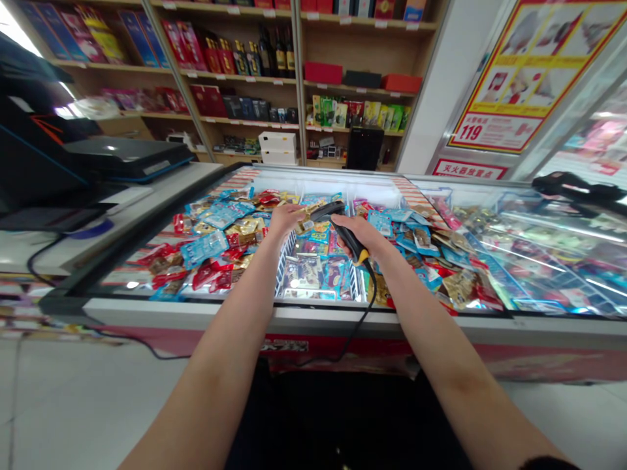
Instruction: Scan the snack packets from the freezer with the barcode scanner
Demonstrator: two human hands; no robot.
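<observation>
Now both hands [285, 220] flank the scanner head [328, 210].

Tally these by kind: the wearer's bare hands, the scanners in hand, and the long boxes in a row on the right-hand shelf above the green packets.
Hands: 2 (left hand, right hand)
Scanner: 1
Long boxes: 3 (red box, dark box, orange-red box)
Total: 6

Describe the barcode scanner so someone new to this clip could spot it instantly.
Find the long glass-topped chest freezer across the view. Over its middle, the right hand grips the barcode scanner. Unlike the snack packets heaped nearby, it is mostly black with a yellow end and a black cable.
</observation>
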